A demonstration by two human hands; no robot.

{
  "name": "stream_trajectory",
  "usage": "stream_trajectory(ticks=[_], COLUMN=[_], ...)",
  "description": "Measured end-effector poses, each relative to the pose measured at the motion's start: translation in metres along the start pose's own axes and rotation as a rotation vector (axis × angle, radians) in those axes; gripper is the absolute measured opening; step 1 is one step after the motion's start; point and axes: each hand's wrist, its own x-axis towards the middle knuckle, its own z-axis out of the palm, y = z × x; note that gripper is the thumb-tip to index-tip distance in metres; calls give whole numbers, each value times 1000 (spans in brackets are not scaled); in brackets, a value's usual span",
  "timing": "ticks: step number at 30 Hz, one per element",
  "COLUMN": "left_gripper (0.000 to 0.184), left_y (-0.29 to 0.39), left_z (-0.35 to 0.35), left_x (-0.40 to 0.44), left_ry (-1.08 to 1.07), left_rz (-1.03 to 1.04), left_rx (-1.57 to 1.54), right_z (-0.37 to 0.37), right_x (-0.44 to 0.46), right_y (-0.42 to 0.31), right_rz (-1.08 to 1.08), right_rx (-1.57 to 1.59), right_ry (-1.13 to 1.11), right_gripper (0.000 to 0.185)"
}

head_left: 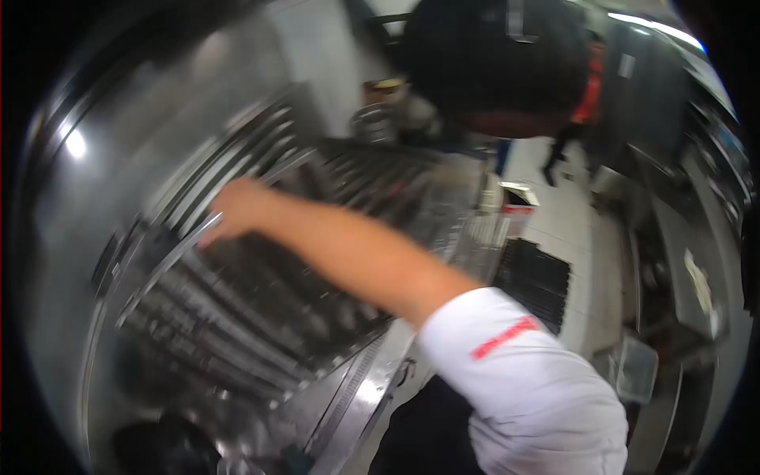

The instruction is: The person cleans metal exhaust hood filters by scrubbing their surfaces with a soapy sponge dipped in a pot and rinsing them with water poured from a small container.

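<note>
One bare right hand [237, 207] grips a slatted metal panel [237, 313] by its raised rim [170, 260], the fingers closed over the rim's upper end with the fingertips curled beneath it; blur hides the exact placing of each finger. The panel lies below the fingers and toward the camera, tilted above a steel table [321, 412], and the forearm covers part of its upper side. Its slats slant from upper left down to lower right, while the gripped rim runs crosswise to them, from the hand down to the lower left. Which side is longer cannot be told at this angle. From the white sleeve [530, 388] at lower right, the arm stretches almost straight across to the upper left, wrist bent and knuckles uppermost. More metal slats [269, 142] stand just beyond the hand. Farther right, a black slatted piece [534, 277] rests on the floor [582, 301], well apart from the hand.
</note>
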Motion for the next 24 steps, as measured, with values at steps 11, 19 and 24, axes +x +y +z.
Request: stream_trajectory(ticks=[11,19,24], left_gripper=[29,40,26], left_y=[428,572,566], left_z=[-233,-264,-242], left_x=[-151,-90,-79], left_ry=[1239,1519,1670], left_rz=[618,640,620], left_rx=[-815,-797,-634], right_z=[-21,-32,-18], right_x=[-11,-27,-25], right_y=[12,16,22], right_rz=[-5,-68,-119], right_rx=[-45,44,67], right_ry=[77,148,284], right_gripper=[88,88,82])
